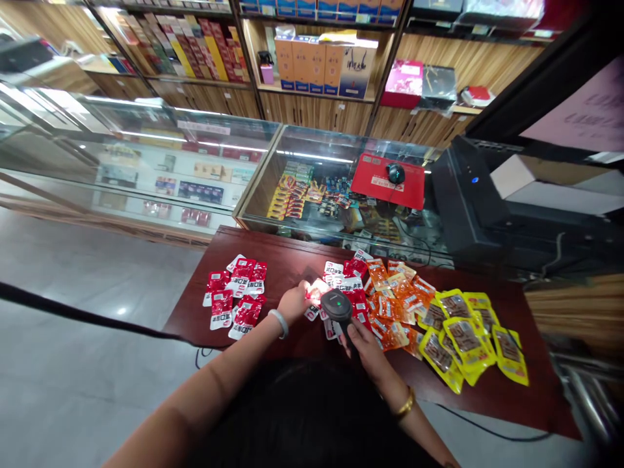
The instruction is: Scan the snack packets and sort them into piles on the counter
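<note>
My right hand grips a dark handheld barcode scanner and points it down at a small red and white snack packet. My left hand pinches that packet over the dark red table. A red glow falls on the packet. To the left lies a group of red packets. Just behind the scanner sits a second heap of red packets. Orange packets lie to the right of the scanner, and yellow packets farther right.
A glass display counter full of small boxes stands behind the table. A red mouse pad with a mouse lies on it, beside a black monitor. Wooden shelves with cartons line the back wall. A black cable crosses the grey floor.
</note>
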### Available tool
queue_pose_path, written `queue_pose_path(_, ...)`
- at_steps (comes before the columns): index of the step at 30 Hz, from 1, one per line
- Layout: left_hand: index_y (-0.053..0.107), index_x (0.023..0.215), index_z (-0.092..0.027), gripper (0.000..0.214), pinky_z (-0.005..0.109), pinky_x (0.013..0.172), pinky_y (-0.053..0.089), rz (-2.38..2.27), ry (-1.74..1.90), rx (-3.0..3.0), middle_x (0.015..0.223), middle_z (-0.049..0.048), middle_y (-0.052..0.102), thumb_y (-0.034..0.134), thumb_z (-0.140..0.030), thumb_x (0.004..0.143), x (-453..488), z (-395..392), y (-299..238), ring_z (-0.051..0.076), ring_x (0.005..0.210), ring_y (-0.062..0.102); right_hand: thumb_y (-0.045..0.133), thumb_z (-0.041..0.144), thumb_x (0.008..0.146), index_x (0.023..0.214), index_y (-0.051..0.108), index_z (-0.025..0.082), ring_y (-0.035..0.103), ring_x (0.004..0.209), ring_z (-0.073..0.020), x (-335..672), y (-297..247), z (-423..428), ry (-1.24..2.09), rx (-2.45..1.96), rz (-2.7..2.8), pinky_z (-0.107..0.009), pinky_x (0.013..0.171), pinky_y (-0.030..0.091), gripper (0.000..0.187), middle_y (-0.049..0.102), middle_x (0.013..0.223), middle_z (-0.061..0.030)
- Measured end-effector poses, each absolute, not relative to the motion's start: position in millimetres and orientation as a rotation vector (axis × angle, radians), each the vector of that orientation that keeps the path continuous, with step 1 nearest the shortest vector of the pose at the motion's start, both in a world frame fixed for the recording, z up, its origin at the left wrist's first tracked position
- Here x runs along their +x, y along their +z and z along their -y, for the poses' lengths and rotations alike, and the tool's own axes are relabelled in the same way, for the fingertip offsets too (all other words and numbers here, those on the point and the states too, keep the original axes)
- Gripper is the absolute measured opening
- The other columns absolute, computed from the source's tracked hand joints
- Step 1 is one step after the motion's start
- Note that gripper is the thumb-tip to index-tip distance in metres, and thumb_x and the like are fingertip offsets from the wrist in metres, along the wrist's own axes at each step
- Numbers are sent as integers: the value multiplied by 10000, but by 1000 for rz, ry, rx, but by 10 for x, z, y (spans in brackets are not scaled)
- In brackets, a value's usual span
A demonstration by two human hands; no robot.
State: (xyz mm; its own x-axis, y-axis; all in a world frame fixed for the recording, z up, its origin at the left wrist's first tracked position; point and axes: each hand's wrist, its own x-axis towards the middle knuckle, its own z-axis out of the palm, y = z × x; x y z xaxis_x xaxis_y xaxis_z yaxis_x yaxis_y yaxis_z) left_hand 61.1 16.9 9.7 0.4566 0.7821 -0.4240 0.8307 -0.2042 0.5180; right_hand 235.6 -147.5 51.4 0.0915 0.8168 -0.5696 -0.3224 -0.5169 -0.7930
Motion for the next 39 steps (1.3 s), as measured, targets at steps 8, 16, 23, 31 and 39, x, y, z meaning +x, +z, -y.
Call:
queue_pose_path(8,566,1190,-195,494,372,1048,357,-1412,213,2110,1246,120,603,644,-457,779,384,-256,218,255,1201,514,628,641,750,1107,632,247,466,467,-141,2287,444,1466,1618,-1501,501,-285,466,374,531,570,613,10)
queue_pose_path(16,251,1495,-116,825,557,1151,63,-1915,-321,2155,1555,187,222,416,-609,855,-490,-324,-83,323,1468,21,657,650,722,1067,631,215,455,461,-125,2205,530,1380,1691,-1462,535,-254,442,352,555,535,583,31)
queue_pose_path(23,286,1488,-184,733,490,1171,66,-1555,-230,2299,1541,128,295,423,-564,876,-158,-101,-98,277,1463,124,636,639,745,1077,601,227,430,431,-108,2163,467,1372,1717,-1459,558,-237,414,331,530,532,592,47)
queue_pose_path(31,543,1189,-98,583,469,974,364,-1921,-139,2136,1255,230,547,578,-528,797,93,-290,25,366,1186,485,636,627,754,1074,604,219,436,458,-112,2206,512,1364,1664,-1475,607,-245,442,341,520,528,596,45)
queue_pose_path(39,532,1053,-193,325,289,737,417,-1614,-115,1792,961,94,690,631,-359,791,242,-229,10,228,886,653,610,633,779,1110,594,215,461,474,-131,2201,558,1186,1593,-1468,650,-266,463,359,533,538,600,36)
